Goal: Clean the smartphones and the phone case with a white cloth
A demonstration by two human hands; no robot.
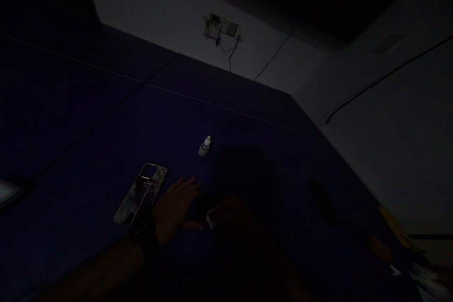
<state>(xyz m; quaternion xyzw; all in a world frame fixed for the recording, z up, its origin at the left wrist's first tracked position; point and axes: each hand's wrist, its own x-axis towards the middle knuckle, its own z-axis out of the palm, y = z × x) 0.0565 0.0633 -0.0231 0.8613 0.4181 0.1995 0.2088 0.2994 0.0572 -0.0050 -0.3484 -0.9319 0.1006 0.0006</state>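
Note:
The scene is very dark. My left hand (176, 205), with a dark watch (144, 236) on its wrist, lies with fingers stretched out over the blue surface (170, 118). A darker patch shows between my hands, too dim to name. Close by on the right, my right hand (235, 217) has its fingers closed on a small white cloth or tissue (211, 217). Left of my left hand lies a patterned phone case (141, 193) with a camera cutout. Beyond my hands stands a small dropper bottle (204, 147) with a white top.
A partly visible device with a pale screen (9, 192) lies at the left edge. A dim dark object (322, 202) is at right. Unclear items (396, 264) sit at the lower right. Sockets with plugs (224, 27) and cables are on the white wall (152, 4).

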